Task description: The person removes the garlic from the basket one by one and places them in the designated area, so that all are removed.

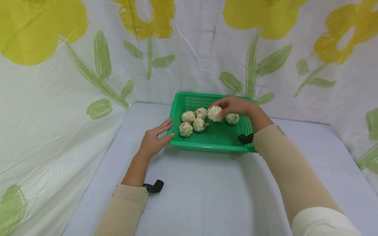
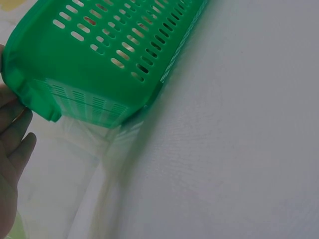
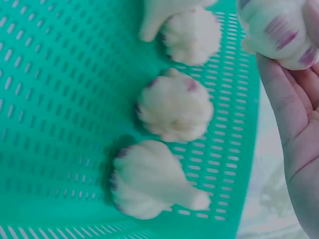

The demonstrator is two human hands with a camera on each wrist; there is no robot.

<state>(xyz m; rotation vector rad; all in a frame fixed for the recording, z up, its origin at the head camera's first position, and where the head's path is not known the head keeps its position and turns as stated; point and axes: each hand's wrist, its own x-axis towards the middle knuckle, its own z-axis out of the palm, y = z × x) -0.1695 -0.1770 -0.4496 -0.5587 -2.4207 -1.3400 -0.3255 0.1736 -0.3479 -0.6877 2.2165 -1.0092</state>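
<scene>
The left sleeve (image 1: pixel 122 211) is plain beige and close-fitting, and its cuff (image 1: pixel 131 191) has a seam line running round it. Below the cuff the left hand (image 1: pixel 153 141) is bare. At the inner side of that cuff sits the left camera (image 1: pixel 155 186), small, black and bent like an elbow pipe, with a blunt, rounded end.

The right sleeve (image 1: pixel 292 170) is the same beige, with small dark lettering (image 1: pixel 281 130) near its end; it seems to read "LetsSlim", though it is too small to be sure. The right camera (image 1: pixel 245 139) is also black and stubby. The right hand (image 1: pixel 236 106) is bare. Higher up, a loose white sleeve (image 1: pixel 325 223) with a curved hem overlaps the beige.
</scene>
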